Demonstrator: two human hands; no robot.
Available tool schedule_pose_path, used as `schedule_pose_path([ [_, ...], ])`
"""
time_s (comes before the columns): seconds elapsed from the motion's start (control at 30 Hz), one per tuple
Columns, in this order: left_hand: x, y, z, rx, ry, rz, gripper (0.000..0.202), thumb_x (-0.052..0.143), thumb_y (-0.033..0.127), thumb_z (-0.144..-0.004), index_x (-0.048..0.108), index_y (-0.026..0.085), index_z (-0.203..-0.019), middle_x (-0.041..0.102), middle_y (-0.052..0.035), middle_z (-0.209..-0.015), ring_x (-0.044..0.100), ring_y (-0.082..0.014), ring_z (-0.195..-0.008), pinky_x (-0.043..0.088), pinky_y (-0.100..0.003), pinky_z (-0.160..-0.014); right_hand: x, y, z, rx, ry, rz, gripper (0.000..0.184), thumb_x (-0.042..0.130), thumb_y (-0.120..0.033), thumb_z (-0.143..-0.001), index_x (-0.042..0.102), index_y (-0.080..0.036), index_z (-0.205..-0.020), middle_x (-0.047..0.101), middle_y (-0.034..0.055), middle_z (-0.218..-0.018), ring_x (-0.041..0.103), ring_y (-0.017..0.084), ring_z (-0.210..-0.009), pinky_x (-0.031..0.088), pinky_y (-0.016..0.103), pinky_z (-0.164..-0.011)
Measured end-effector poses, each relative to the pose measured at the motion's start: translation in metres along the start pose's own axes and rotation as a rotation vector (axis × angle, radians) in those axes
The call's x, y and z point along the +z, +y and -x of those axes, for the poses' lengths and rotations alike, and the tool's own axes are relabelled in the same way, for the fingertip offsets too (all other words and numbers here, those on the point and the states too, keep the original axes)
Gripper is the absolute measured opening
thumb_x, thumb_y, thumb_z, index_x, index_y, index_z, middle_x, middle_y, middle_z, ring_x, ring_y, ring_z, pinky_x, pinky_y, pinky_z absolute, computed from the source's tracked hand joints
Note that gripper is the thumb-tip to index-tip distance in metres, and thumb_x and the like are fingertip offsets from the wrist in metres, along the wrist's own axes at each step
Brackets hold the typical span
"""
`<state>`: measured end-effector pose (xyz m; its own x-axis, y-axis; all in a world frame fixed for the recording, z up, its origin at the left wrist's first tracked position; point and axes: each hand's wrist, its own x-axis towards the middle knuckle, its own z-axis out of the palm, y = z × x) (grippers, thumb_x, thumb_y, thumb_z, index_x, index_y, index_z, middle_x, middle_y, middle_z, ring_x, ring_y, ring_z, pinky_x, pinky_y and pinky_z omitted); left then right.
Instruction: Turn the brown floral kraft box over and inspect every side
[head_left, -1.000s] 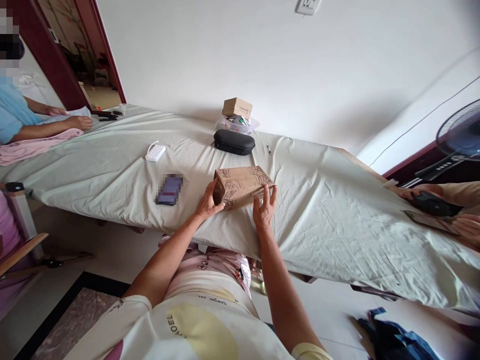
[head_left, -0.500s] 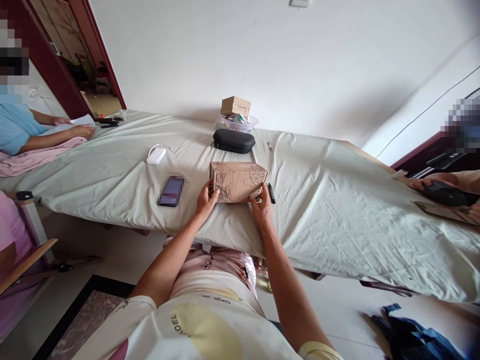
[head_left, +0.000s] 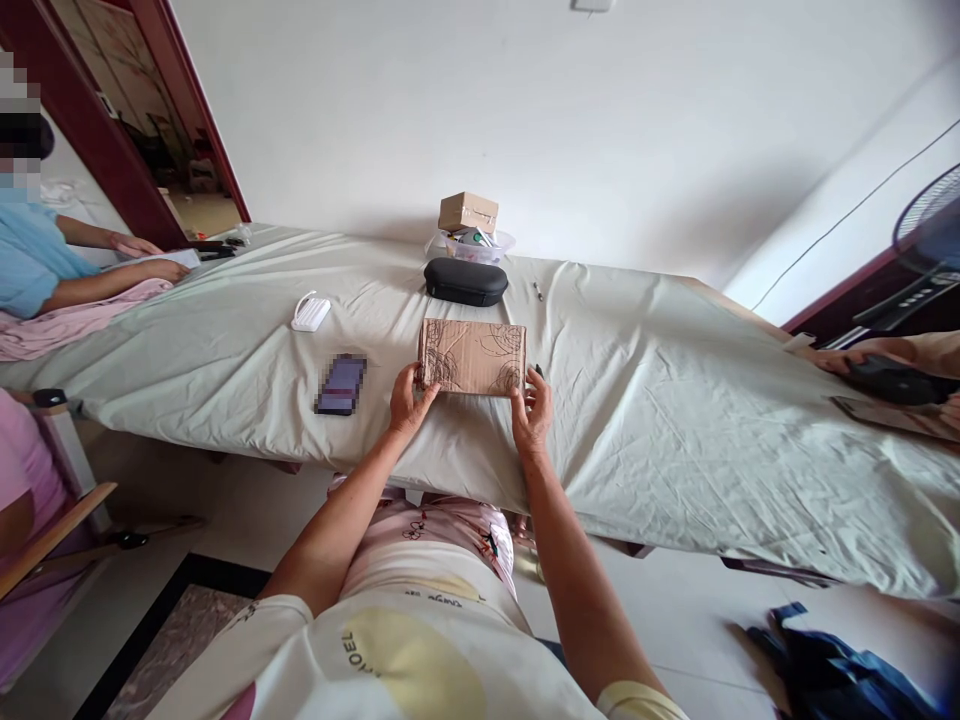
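A brown cardboard box (head_left: 474,357) with dark scribbled line drawings at its corners lies in front of me on the cloth. My left hand (head_left: 409,402) is closed on its near left corner, the thumb on the top edge. At the near right corner, my right hand (head_left: 532,412) holds the box more loosely, its thumb against the edge and its fingers curved along the side. A black pen (head_left: 538,371) is mostly hidden behind the right fingers.
A black hard case (head_left: 466,282) lies beyond the box, before a plastic basket (head_left: 499,250) topped by a small carton (head_left: 468,212). Leftward are a phone (head_left: 342,384) and a white power bank (head_left: 310,312). People's hands are at both table ends; one holds paper (head_left: 184,259).
The box has turned slightly, so its top faces me squarely. My right hand's fingers have loosened and now cover most of the pen. At left, the other person's paper has lowered.
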<state>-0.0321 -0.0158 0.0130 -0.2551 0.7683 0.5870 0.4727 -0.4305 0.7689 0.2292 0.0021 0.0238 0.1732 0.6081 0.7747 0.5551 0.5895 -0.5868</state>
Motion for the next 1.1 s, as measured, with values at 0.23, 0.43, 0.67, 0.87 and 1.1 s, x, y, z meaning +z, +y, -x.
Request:
schedule_pose_path([
  [0.23, 0.005, -0.011, -0.002, -0.072, 0.075, -0.070, 0.060, 0.059, 0.063, -0.099, 0.063, 0.017, -0.136, 0.070, -0.0183, -0.128, 0.067, -0.0344, -0.126, 0.053, -0.051, -0.113, -0.002, -0.012, 0.002, -0.091, -0.039, -0.091, 0.041, 0.057, -0.038, -0.101, 0.062, -0.023, -0.139, 0.061, 0.0135, -0.129, 0.066, 0.021, -0.096, 0.062, 0.037, -0.077],
  [0.43, 0.007, -0.012, 0.000, -0.070, 0.021, -0.014, 0.076, 0.062, 0.061, -0.098, 0.039, 0.023, -0.160, 0.051, -0.0177, -0.162, 0.050, -0.0342, -0.151, 0.041, -0.052, -0.127, 0.002, -0.015, 0.002, -0.157, -0.032, -0.103, 0.027, 0.057, -0.028, -0.100, 0.068, -0.023, -0.124, 0.062, 0.0104, -0.119, 0.066, 0.019, -0.092, 0.060, 0.033, -0.070],
  [0.67, 0.004, -0.005, -0.001, -0.002, -0.033, -0.076, 0.070, 0.063, 0.050, -0.099, 0.040, 0.023, -0.160, 0.056, -0.0174, -0.156, 0.052, -0.0339, -0.148, 0.042, -0.051, -0.126, 0.005, -0.013, 0.001, -0.084, -0.031, -0.063, 0.022, 0.058, -0.031, -0.099, 0.068, -0.023, -0.117, 0.061, 0.0100, -0.117, 0.064, 0.020, -0.095, 0.059, 0.032, -0.070],
  [0.87, 0.008, -0.006, 0.001, 0.145, 0.138, -0.117, 0.051, 0.070, 0.053, -0.094, 0.053, 0.020, -0.129, 0.066, -0.0171, -0.128, 0.066, -0.0311, -0.122, 0.055, -0.047, -0.108, 0.007, -0.011, 0.001, -0.050, 0.037, 0.033, 0.028, 0.067, -0.049, -0.096, 0.063, -0.022, -0.103, 0.059, 0.0074, -0.109, 0.060, 0.020, -0.092, 0.057, 0.038, -0.081],
  [1.1, 0.015, -0.002, 0.005, 0.223, 0.221, -0.157, 0.074, 0.083, 0.069, -0.080, 0.049, 0.021, -0.125, 0.060, -0.0176, -0.131, 0.066, -0.0313, -0.122, 0.058, -0.044, -0.103, 0.011, -0.019, 0.008, -0.173, 0.047, 0.202, 0.053, 0.077, -0.072, -0.084, 0.052, -0.025, -0.093, 0.057, 0.0090, -0.106, 0.057, 0.027, -0.101, 0.053, 0.046, -0.093],
])
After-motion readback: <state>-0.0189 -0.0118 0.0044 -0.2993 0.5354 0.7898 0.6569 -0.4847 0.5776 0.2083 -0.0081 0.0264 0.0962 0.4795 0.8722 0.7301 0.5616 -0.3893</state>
